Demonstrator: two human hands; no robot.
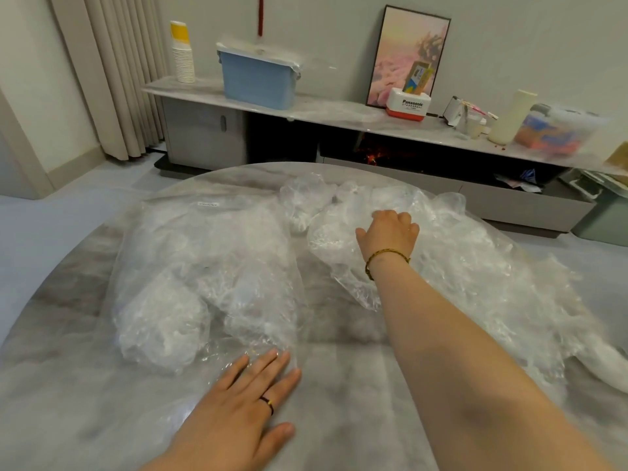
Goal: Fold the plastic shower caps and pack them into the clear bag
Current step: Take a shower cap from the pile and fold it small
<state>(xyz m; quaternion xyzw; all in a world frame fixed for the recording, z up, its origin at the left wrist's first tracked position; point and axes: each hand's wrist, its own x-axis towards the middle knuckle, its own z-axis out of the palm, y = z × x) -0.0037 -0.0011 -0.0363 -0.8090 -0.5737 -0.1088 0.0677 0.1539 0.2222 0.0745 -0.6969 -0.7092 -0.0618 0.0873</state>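
Nearest me, low in the frame's centre, the left hand (244, 399) lies flat with fingers straight, pressing the near edge of the clear bag (204, 266) onto the table (346, 368). That bag fills the left half and bulges with bundled plastic, so I judge a good share of the packing done. Further up, right of centre, the right hand (390, 234) curls its fingers into a shower cap (336, 239) at the edge of the loose heap (492, 277). The heap sprawls unfolded across the right side, so plenty is left. I read this as picking up the next one to fold. Beyond, on the shelf (339, 110) in the upper left, a lidded blue box (258, 79) hides its contents.
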